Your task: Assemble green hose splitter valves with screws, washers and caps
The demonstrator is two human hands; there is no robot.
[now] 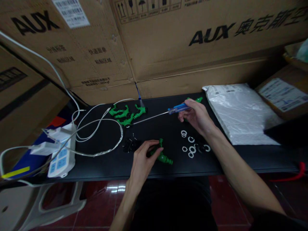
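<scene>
My left hand is closed on a green plastic fitting that lies on the black table near its front edge. My right hand grips the blue handle of a long screwdriver. Its thin shaft reaches left, with the tip at a cluster of green fittings at the back of the table. Beside my left hand sits a small heap of black parts. Several white and black rings lie under my right wrist. Another green piece shows behind my right hand.
A white power strip with plugs and looping white cables fills the table's left end. A white plastic parcel lies at the right. Large cardboard boxes form a wall behind. A white stool stands below left.
</scene>
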